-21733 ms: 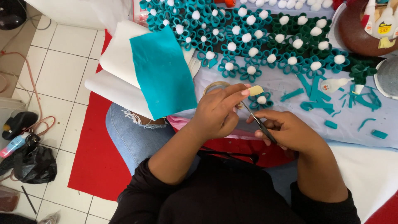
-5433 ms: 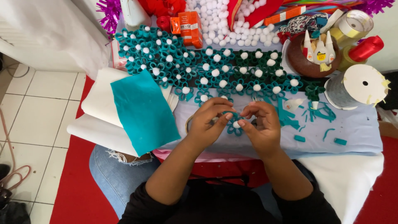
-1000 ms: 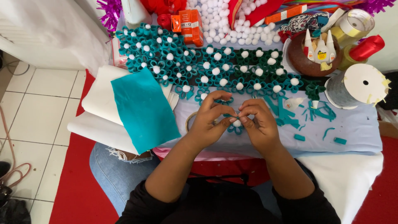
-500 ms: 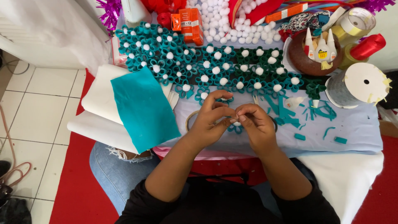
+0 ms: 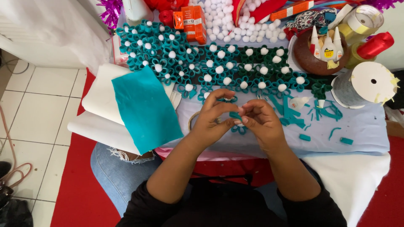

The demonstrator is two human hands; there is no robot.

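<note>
My left hand (image 5: 213,120) and my right hand (image 5: 261,122) meet over the pale blue work surface (image 5: 362,130), fingertips pinched together on a small teal felt flower piece (image 5: 236,118). A loop of the same felt shows just under my fingers. Beyond my hands lies a wide spread of finished teal felt flowers (image 5: 219,67) with white pompom centres. Teal felt scraps (image 5: 294,113) lie to the right of my right hand. A small white glue tube (image 5: 301,101) rests among them.
A teal felt sheet (image 5: 145,109) lies on white sheets (image 5: 99,105) at the left. At the back are loose white pompoms (image 5: 235,29), an orange box (image 5: 194,21), a brown bowl (image 5: 304,59) with glue bottles, a white ribbon spool (image 5: 366,84) and a red thread cone (image 5: 375,44).
Both hands have stayed together over the same spot. The fingers have shifted slightly around the small teal piece; nothing else has moved.
</note>
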